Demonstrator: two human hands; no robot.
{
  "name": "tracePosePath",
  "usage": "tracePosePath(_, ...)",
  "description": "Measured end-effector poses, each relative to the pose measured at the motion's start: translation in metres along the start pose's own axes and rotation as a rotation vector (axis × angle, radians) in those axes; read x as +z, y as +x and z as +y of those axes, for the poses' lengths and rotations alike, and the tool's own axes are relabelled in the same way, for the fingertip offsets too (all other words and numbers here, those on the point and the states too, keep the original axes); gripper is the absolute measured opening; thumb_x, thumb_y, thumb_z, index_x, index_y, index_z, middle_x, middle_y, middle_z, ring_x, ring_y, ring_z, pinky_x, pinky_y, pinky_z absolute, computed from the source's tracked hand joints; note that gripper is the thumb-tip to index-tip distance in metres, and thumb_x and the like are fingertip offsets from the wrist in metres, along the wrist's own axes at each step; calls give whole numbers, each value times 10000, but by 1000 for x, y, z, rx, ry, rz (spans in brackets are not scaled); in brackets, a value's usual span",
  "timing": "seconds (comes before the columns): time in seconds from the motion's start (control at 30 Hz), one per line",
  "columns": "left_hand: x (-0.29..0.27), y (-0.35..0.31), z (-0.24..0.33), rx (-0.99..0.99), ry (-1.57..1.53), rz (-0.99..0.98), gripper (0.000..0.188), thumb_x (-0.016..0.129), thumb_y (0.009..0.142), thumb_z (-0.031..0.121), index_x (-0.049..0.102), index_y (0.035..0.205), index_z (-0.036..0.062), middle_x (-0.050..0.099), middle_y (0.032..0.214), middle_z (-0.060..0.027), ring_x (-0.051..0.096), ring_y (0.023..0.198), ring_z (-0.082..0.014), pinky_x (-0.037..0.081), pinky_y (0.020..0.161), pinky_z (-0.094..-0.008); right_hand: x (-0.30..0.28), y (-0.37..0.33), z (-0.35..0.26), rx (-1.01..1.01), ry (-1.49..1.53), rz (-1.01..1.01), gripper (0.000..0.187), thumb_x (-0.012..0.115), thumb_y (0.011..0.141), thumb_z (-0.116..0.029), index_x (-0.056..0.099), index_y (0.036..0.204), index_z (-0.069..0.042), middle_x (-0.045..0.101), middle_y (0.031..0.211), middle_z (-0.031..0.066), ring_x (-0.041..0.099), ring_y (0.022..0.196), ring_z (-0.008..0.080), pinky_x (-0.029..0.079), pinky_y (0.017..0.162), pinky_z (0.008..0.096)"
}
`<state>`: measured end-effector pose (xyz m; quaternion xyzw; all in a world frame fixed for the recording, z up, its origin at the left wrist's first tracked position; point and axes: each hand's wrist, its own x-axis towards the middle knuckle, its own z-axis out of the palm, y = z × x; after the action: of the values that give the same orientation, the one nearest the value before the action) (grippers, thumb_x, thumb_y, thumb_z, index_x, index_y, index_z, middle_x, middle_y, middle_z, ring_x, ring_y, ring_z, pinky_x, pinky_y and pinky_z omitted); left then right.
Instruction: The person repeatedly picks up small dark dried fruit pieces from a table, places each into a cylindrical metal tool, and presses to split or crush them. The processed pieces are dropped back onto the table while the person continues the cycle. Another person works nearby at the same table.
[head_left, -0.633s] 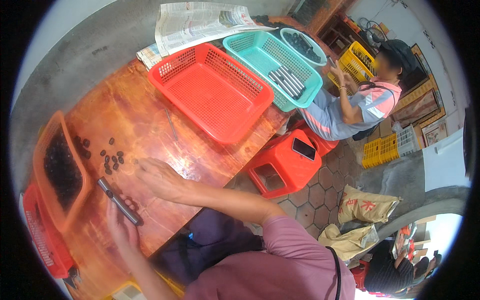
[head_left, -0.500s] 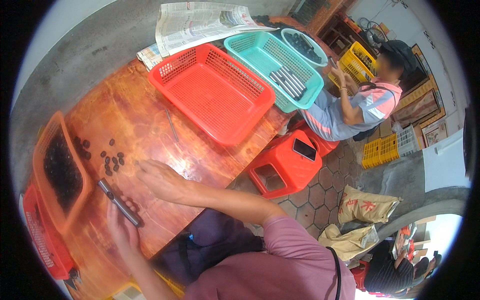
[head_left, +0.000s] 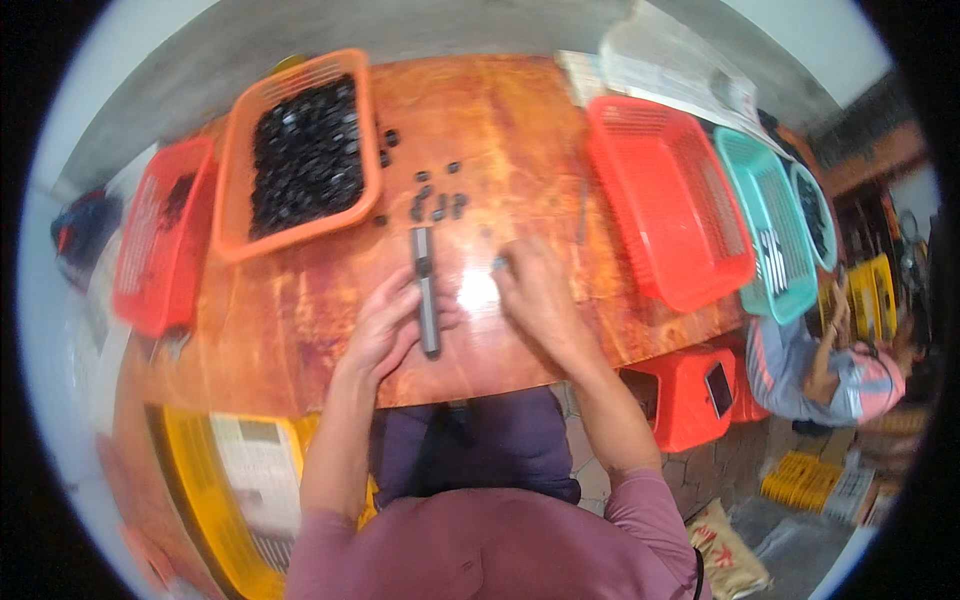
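My left hand (head_left: pixel 383 322) is closed around a short grey metal tube (head_left: pixel 428 305) with dark ends and a dark opening or band in its upper part. The tube stands nearly lengthwise to me, just above the wooden table (head_left: pixel 300 340). To its right, my right hand (head_left: pixel 540 298) is closed with thumb and fingers together. A tiny bluish spot shows at its fingertips, too blurred to name. Several small black round caps (head_left: pixel 440 208) lie loose past the tube's far end. Many similar black pieces fill the orange basket (head_left: pixel 374 150) at the far left.
A red basket (head_left: pixel 680 210) stands at right, beside a teal basket (head_left: pixel 795 300) with several tubes and a round pale tub (head_left: pixel 828 255). A thin rod (head_left: pixel 583 212) lies near the red basket. Another red basket (head_left: pixel 150 290) is at left. A person (head_left: pixel 850 380) sits at right.
The view has swung round, so the table now lies straight ahead. My left hand still holds the tube; my right hand remains closed, beside it.
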<state>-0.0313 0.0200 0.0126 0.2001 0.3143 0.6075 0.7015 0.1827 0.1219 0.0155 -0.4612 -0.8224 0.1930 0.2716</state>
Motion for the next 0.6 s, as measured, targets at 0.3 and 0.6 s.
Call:
tracePosePath(0.3, -8, 0, -1, -68, 18, -16, 589, 579, 1064, 163, 335, 1583, 28, 655, 1222, -173, 696, 1016, -249, 596, 900, -403, -10, 4, -22, 19, 93, -48, 243, 750, 823, -69, 696, 1041, 25, 644, 957, 213, 653, 920, 397, 525, 830, 460)
tracePosePath(0.6, -3, 1, -1, 6, 53, -58, 532, 566, 1064, 147, 407, 1555, 20, 636, 1190, -66, 644, 971, -155, 549, 849, -320, 0, 10, -72, -373, 133, 74, 256, 756, 821, -64, 694, 1065, -12, 665, 972, 147, 667, 861, 348, 543, 774, 431)
